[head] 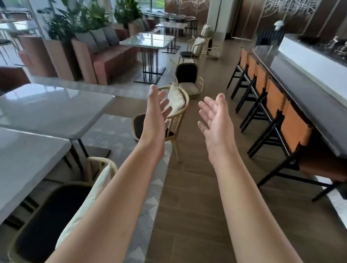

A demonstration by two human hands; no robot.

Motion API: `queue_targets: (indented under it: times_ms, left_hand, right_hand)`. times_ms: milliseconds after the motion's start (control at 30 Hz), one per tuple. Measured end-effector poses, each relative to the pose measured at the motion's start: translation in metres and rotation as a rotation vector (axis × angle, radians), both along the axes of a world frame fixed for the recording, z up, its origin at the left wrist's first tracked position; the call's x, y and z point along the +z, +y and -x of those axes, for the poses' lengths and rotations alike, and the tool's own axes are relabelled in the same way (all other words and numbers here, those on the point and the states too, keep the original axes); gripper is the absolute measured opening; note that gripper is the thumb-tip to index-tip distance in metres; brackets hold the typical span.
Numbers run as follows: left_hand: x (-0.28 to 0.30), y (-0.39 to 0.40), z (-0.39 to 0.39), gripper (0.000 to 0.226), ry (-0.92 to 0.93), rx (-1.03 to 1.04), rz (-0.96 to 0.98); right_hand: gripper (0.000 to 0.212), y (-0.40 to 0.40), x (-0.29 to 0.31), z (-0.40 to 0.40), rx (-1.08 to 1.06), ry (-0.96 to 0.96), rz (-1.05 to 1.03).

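Observation:
Both my bare arms stretch forward over a wooden-floored aisle. My left hand [156,110] is held out with its fingers straight and slightly spread, the palm turned inward. My right hand [214,118] mirrors it with the palm turned up and inward and relaxed fingers. Neither hand holds or touches anything. Behind my left hand stands a rattan chair [169,119] with a cream cushion against its back.
Grey tables [47,108] line the left, with a rattan chair [49,221] near my left elbow. On the right a dark bar counter [303,94] runs with several orange-backed stools [295,129]. Another chair [188,80] stands in the aisle further on. Sofas and planters lie at the far left.

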State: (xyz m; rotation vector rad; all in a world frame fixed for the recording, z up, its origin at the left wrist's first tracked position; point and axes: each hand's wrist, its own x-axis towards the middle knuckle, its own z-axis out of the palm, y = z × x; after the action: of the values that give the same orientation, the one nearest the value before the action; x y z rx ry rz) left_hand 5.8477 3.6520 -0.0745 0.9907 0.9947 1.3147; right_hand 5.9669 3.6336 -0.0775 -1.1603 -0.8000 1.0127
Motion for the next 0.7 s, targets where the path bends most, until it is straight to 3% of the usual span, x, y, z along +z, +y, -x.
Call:
queue_targets:
  times_ms: [700]
  left_hand:
    - [-0.005, 0.207, -0.2, 0.06, 0.016, 0.027, 0.024]
  right_hand:
    - [0.058, 0.216, -0.009, -0.189, 0.096, 0.047, 0.02]
